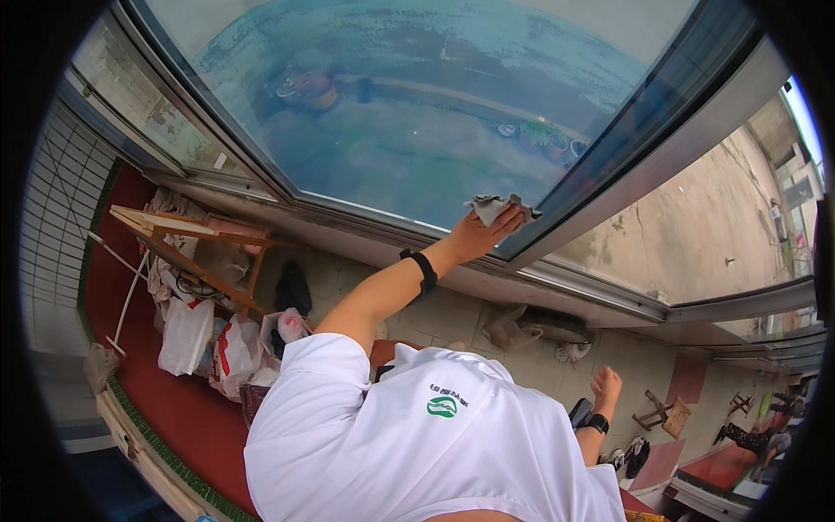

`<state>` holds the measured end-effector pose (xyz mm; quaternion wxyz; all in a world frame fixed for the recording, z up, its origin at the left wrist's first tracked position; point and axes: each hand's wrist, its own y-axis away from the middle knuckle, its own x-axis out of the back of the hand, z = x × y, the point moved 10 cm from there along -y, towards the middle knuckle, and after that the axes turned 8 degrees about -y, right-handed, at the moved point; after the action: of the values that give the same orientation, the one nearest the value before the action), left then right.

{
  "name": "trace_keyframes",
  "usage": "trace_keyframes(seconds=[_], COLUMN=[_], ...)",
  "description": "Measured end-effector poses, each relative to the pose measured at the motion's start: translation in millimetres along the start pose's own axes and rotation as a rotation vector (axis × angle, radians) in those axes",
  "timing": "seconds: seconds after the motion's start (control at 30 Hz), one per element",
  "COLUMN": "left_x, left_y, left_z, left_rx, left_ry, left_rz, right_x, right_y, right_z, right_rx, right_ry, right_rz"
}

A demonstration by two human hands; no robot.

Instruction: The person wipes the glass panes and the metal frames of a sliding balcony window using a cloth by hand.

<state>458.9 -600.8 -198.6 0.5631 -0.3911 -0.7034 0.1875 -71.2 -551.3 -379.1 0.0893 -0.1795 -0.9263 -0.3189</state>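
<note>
My left hand [484, 230] holds a crumpled grey cloth [501, 209] against the large window pane [417, 143], near its lower right corner by the metal frame. A black band circles the left wrist. On the right, beside my white shirt [417, 444], my right hand [607, 383] hangs low and away from the glass. Its fingers look curled, and nothing shows in it, though the palm is partly hidden. A black watch is on that wrist, with a dark object close by. Through the glass, potted plants [541, 134] and blue-green surfaces are visible, with some reflections.
A wooden frame [163, 225] and several plastic bags [186, 336] stand at the left on a red surface. Below the sill [365, 251] are a bag [512, 329] and a mop head [572, 352]. Small stools [677, 417], shoes [636, 453] and another person [750, 438] are at the right.
</note>
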Motion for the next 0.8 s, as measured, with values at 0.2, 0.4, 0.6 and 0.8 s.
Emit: trace_keyframes(seconds=[0.2, 0.4, 0.6, 0.8], left_x=[-36.1, -23.1, 16.5, 56.6], left_y=[4.1, 31.7, 93.1, 188.1], left_z=[51.4, 16.3, -111.1, -270.0], left_rx=[-0.229, -0.435, -0.182, 0.531], left_ry=[0.129, -0.045, -0.101, -0.247], left_rz=[-0.07, -0.108, -0.09, -0.049], right_x=[28.3, -1.4, -47.8, -89.6], right_y=[20.9, 33.1, 36.6, 50.4], right_z=[29.6, 25.3, 18.1, -1.3], right_rx=[-0.062, -0.034, -0.032, -0.004], right_ry=[-0.003, -0.036, 0.016, 0.083], right_rz=[0.048, 0.027, -0.011, -0.032])
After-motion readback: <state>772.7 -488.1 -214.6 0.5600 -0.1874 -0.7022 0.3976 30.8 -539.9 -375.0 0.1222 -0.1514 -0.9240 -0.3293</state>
